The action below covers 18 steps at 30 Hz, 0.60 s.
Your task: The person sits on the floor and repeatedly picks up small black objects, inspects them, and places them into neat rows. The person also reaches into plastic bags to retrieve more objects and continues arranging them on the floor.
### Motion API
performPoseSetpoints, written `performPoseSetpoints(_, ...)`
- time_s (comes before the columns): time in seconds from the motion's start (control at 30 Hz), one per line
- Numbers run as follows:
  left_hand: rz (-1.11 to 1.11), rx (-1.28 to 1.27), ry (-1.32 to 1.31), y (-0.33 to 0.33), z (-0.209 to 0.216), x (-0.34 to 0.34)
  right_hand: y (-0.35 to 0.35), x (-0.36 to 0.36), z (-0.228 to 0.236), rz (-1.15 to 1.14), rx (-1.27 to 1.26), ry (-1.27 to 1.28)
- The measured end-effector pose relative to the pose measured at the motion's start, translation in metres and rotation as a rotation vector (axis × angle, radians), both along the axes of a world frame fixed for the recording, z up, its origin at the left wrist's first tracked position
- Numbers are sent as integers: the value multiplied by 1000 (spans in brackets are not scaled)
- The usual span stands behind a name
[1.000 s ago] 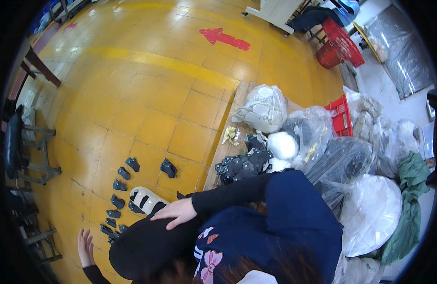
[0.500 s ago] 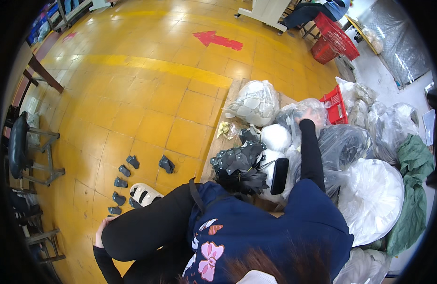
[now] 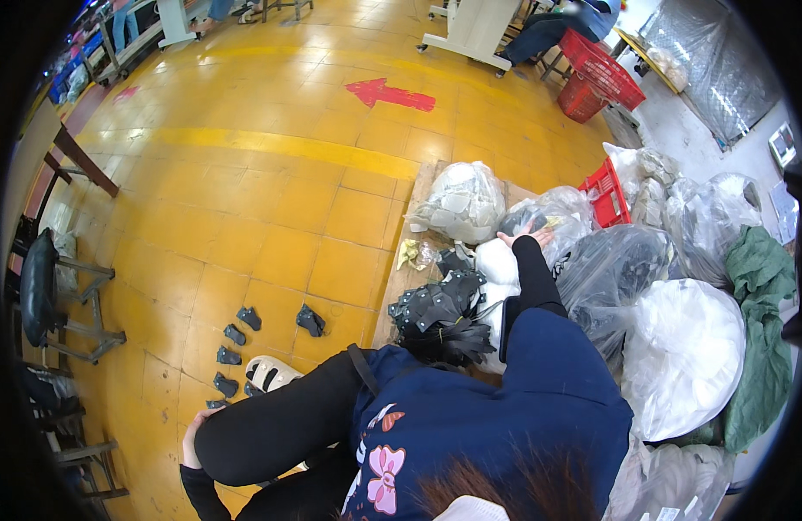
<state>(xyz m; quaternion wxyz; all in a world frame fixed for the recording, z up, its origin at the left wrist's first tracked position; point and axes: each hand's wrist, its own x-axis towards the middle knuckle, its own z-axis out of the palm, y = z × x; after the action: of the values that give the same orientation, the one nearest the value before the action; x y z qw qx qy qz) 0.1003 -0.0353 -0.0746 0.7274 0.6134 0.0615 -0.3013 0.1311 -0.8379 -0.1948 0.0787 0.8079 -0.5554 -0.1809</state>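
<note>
Right hand [image 3: 526, 234] is splaying open at near edge of clear bag [image 3: 567, 208]; pale-filled bag [image 3: 462, 204] is crowding left, dark-filled bag [image 3: 618, 260] right, red crate [image 3: 607, 194] sitting behind. Left hand [image 3: 192, 439] is resting against knee [image 3: 227, 441]; can't tell grip.

Plastic bag [image 3: 571, 206] clear, grey inside; floor [image 3: 270, 200] yellow; arrow [image 3: 392, 95] red; shirt [image 3: 505, 412] navy, pink bow [image 3: 385, 469].

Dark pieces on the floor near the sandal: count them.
7 dark pieces: five in a line, one beside the sandal, one apart to the right. Stacking or the leg may hide more.
</note>
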Motion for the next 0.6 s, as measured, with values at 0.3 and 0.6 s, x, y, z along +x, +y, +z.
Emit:
performPoseSetpoints(0.3, -20, -19, -56, -16, 22, 0, 13, -7, -5, 50, -101, -206)
performPoseSetpoints(0.6, -101, 78, -245, -21, 30, 13, 52, -6, -7, -45, -154, -466)
